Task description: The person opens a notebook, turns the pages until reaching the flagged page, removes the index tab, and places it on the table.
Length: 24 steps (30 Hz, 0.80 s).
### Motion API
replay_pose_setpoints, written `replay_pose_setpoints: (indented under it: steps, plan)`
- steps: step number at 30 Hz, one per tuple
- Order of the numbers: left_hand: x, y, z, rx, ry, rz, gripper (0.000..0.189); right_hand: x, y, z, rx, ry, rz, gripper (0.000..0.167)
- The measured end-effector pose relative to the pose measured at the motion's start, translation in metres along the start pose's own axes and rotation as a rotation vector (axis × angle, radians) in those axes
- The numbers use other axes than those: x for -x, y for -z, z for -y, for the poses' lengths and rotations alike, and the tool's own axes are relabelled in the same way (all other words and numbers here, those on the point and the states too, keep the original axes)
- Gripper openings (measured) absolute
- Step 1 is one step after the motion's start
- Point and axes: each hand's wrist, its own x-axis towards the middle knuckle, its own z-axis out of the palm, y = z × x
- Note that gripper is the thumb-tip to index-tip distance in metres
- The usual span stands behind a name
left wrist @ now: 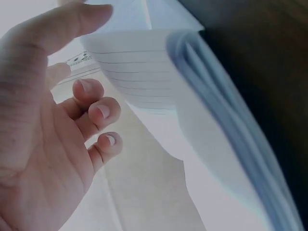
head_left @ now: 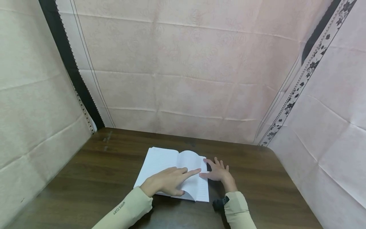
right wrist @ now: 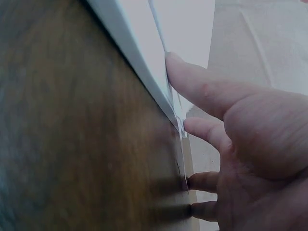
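Observation:
An open notebook (head_left: 160, 159) with white ruled pages lies on the table, one page arching up near the spine. My left hand (head_left: 168, 181) is over its middle, index finger stretched toward the right page and thumb pointing down near the lower edge. In the left wrist view, lined pages (left wrist: 139, 72) curve up beside the left hand (left wrist: 53, 120), its other fingers loosely bent. At the notebook's right edge is my right hand (head_left: 218, 171), fingers spread. The right wrist view shows its thumb (right wrist: 187, 79) against the page edge, the index fingertip close to the corner.
The brown wooden table (head_left: 100, 178) extends around the notebook. Pale cloth hangs behind it (head_left: 183, 79) and along both sides, with a floral border (head_left: 303, 82) at the right. A dark device (head_left: 219, 204) is strapped to the right wrist.

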Motion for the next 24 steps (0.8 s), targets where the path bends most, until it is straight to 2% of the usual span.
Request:
replay_pose_setpoints:
  steps: [7,14,20,24]
  plan:
    - [0.002,0.006,0.005,0.059,-0.026,-0.045,0.099,-0.001,-0.002,0.001,-0.002,-0.02,0.002,0.077]
    - [0.004,0.014,0.011,0.106,-0.086,-0.133,0.096,-0.003,-0.002,0.002,-0.016,-0.012,0.0,0.083]
    - [0.009,0.023,0.017,0.121,-0.083,-0.188,0.093,-0.003,-0.003,-0.001,-0.033,-0.011,0.003,0.085]
    - [0.013,0.027,0.024,0.156,-0.055,-0.19,0.092,-0.002,-0.004,-0.003,-0.046,0.003,0.004,0.088]
